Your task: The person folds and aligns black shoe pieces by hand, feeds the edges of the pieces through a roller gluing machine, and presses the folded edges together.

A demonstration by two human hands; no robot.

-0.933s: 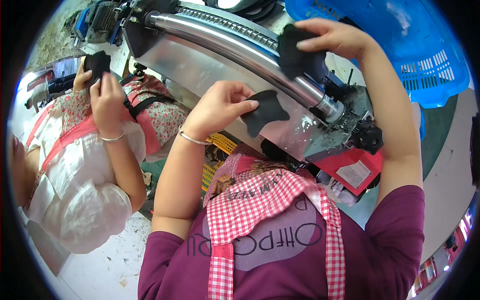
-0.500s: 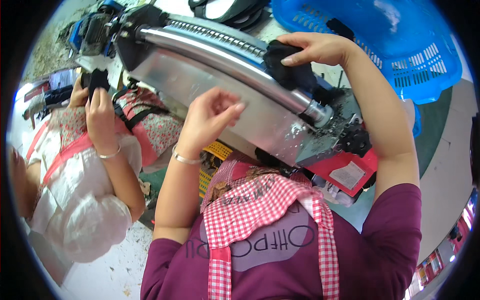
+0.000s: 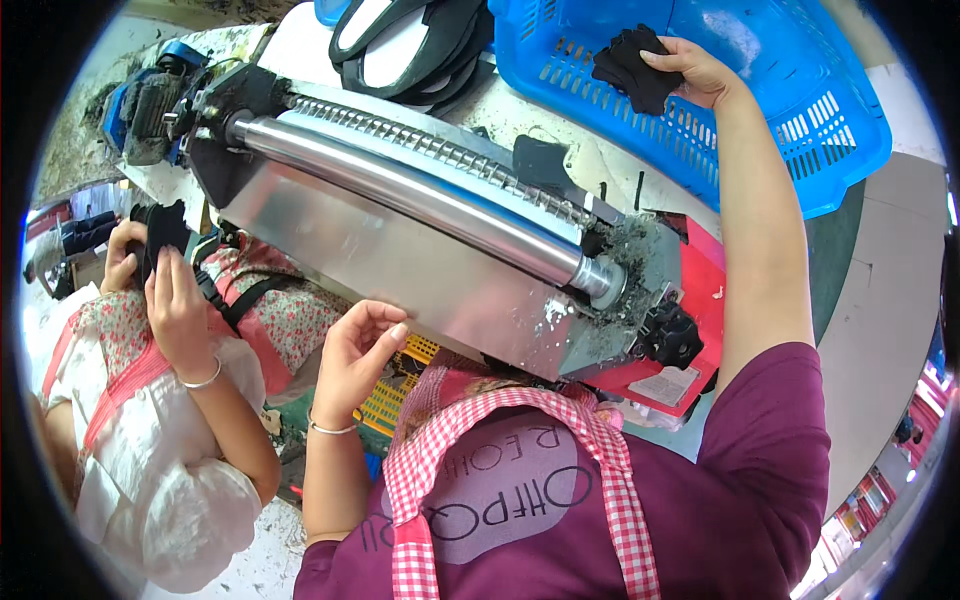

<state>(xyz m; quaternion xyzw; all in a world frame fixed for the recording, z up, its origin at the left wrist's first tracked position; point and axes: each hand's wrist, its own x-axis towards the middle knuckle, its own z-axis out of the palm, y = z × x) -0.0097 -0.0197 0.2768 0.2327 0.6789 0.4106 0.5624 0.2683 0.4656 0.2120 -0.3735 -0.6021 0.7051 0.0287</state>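
My right hand [image 3: 690, 70] reaches far out and grips a black, floppy cut piece [image 3: 630, 65] over the rim of a blue plastic basket [image 3: 800, 150]. Held low, my left hand [image 3: 360, 345] is empty, with its fingers loosely apart by the lower edge of the machine's slanted metal front plate [image 3: 400, 270]. A long shiny steel roller [image 3: 420, 195] runs across the machine above that plate. Behind the roller, another black piece [image 3: 540, 160] lies on the machine.
At the left a co-worker in a white top holds a black piece [image 3: 160, 230] in both hands. Black and white sole-shaped parts [image 3: 410, 40] are stacked at the top. The machine's right end has a red base [image 3: 700, 290] and grey-green residue. A yellow crate [image 3: 395, 395] sits below.
My right hand lifted a black piece off the roller's right end and carried it to the blue basket. My left hand, which held a black piece against the front plate, dropped lower, empty.
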